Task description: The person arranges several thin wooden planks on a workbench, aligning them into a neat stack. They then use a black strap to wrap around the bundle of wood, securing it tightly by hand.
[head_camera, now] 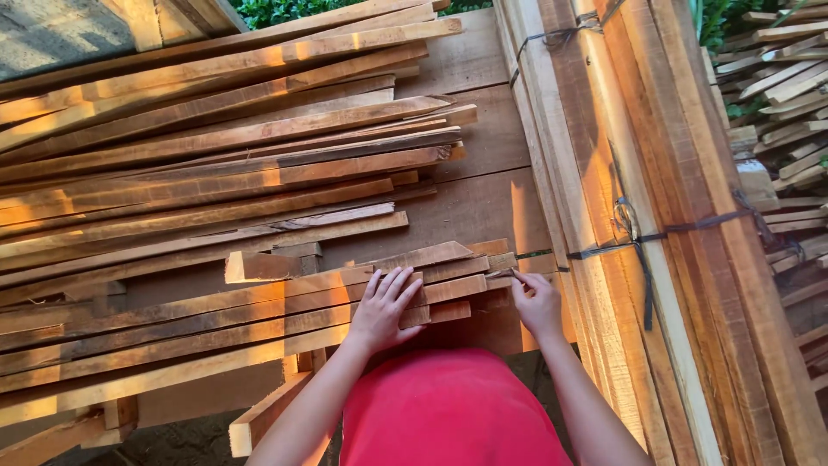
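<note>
My left hand [385,309] lies flat, fingers spread, on top of a layer of thin wooden slats [216,315] near their right ends. My right hand [536,302] pinches the end of one slat [496,274] at the right edge of that layer. The slats lie side by side, running left to right. A red garment [448,410] on my body fills the bottom middle.
More long slats [216,147] are heaped across the upper left on wide boards [470,207]. A bundle of planks [638,198] tied with dark cord [642,250] runs down the right side. Loose slats [789,95] are piled at the far right. A short block [259,266] rests on the heap.
</note>
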